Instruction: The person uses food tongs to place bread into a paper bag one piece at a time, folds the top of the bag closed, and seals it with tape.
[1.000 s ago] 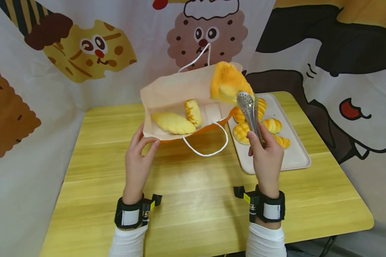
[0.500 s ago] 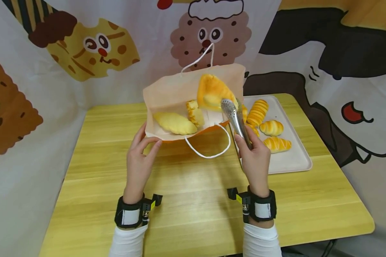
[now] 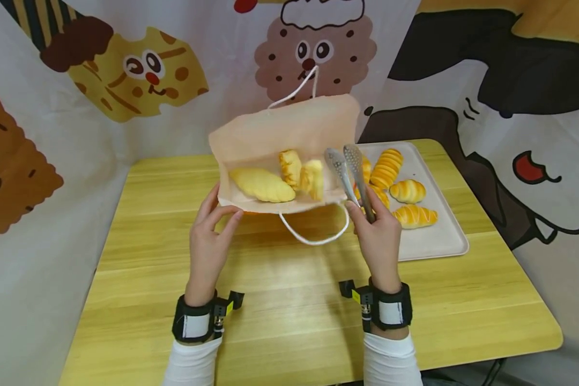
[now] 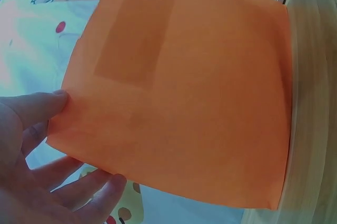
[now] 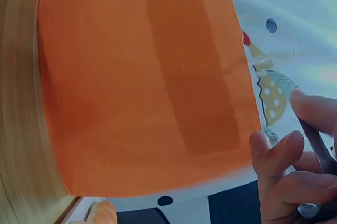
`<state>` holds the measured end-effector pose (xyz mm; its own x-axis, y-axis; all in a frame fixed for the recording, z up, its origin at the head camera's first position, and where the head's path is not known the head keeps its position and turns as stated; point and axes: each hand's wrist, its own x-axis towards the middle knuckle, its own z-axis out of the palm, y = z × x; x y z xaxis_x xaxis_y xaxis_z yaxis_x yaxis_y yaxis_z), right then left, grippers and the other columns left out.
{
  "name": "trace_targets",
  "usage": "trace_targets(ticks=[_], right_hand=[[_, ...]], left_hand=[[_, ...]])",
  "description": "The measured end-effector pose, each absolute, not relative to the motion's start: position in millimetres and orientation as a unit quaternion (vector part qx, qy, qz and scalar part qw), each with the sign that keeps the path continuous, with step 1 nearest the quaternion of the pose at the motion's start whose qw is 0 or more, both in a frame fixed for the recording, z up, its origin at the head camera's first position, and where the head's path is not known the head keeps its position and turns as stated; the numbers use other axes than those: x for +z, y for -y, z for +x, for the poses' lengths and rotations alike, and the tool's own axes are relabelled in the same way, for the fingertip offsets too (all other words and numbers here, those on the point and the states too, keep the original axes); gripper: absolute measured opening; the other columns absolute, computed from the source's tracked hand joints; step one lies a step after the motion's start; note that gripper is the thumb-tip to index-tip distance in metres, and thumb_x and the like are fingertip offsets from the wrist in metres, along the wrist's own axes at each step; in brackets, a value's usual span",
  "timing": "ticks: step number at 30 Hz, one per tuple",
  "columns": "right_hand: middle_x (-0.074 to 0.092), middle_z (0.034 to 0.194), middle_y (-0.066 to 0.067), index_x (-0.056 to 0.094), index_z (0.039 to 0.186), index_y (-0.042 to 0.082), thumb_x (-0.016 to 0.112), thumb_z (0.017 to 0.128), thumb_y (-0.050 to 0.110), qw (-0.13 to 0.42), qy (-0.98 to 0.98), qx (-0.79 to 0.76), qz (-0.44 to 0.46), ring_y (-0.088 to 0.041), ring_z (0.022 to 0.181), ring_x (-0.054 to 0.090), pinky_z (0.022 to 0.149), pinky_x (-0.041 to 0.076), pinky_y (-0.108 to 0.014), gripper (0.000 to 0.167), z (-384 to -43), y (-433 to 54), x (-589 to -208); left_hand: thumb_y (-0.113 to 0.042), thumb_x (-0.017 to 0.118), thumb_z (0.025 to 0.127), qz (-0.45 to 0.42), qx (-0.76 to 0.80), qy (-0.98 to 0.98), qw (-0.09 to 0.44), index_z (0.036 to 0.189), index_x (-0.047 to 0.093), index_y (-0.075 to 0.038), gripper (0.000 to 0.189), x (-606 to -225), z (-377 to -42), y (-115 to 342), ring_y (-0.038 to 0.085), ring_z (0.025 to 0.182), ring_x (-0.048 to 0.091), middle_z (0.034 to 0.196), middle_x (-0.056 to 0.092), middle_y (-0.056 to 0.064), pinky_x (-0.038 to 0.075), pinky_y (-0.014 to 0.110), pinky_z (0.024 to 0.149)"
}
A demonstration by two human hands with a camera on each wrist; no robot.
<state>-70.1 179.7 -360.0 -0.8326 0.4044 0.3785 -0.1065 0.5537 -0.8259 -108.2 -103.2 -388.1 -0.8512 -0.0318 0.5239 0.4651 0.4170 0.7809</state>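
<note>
A paper bag (image 3: 289,126), orange outside and pale inside, stands with its mouth facing me. My left hand (image 3: 210,241) grips the left corner of its rim between thumb and fingers. In the bag lie a long pale-yellow bread (image 3: 261,185), a short bread piece (image 3: 290,167) and another golden piece (image 3: 312,180). My right hand (image 3: 380,238) holds metal tongs (image 3: 362,179) at the bag's right corner. Their perforated tips stand apart with nothing between them. In the right wrist view, a fingertip of that hand meets the edge of the orange bag (image 5: 142,92).
A pale tray (image 3: 431,244) with several breads, among them a ridged roll (image 3: 387,168) and an iced one (image 3: 416,216), sits right of the bag. White cord handles (image 3: 313,242) hang from the bag. A printed cloth (image 3: 173,134) rises behind the wooden table (image 3: 280,321).
My right hand has moved left with the tongs, and the large golden bread has gone from the tongs into the bag. The tongs have spread. My left hand stays on the rim.
</note>
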Motion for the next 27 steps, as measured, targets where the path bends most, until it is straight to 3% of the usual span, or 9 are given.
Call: trace_targets(ticks=[3, 11, 19, 27], right_hand=[[0.059, 0.078, 0.001, 0.056, 0.121, 0.022, 0.064, 0.079, 0.042, 0.269, 0.835, 0.473, -0.083, -0.013, 0.043, 0.048, 0.035, 0.035, -0.021, 0.048, -69.6, -180.9, -361.8], [0.059, 0.082, 0.004, 0.055, 0.122, 0.018, 0.064, 0.079, 0.042, 0.259, 0.833, 0.48, -0.089, -0.012, 0.045, 0.048, 0.035, 0.035, -0.02, 0.05, -68.9, -182.1, -360.5], [0.06, 0.084, -0.006, 0.053, 0.123, 0.005, 0.065, 0.082, 0.023, 0.258, 0.832, 0.484, -0.086, -0.006, 0.045, 0.045, 0.037, 0.032, -0.016, 0.046, -59.0, -169.1, -335.6], [0.06, 0.084, -0.005, 0.053, 0.122, 0.004, 0.065, 0.082, 0.023, 0.257, 0.832, 0.484, -0.084, -0.005, 0.044, 0.042, 0.036, 0.031, -0.017, 0.045, -55.0, -169.6, -331.4]], left_hand=[[-0.017, 0.068, 0.079, -0.133, -0.528, 0.804, 0.238, 0.088, 0.069, -0.009, 0.013, -385.9, -107.0, 101.9, 0.017, 0.121, 0.04, 0.137, 0.039, -0.003, 0.038, 0.037, 0.095], [-0.005, 0.066, 0.079, -0.129, -0.534, 0.801, 0.235, 0.087, 0.067, 0.003, 0.011, -356.8, -92.7, 92.7, 0.027, 0.119, 0.042, 0.134, 0.041, 0.013, 0.038, 0.04, 0.094], [-0.006, 0.067, 0.079, -0.122, -0.529, 0.805, 0.237, 0.087, 0.067, 0.003, 0.012, -354.1, -90.9, 91.7, 0.024, 0.12, 0.041, 0.134, 0.042, 0.011, 0.038, 0.039, 0.095], [-0.005, 0.066, 0.079, -0.127, -0.529, 0.806, 0.235, 0.087, 0.066, 0.003, 0.011, -354.2, -90.3, 90.4, 0.023, 0.121, 0.04, 0.134, 0.041, 0.011, 0.039, 0.038, 0.094]])
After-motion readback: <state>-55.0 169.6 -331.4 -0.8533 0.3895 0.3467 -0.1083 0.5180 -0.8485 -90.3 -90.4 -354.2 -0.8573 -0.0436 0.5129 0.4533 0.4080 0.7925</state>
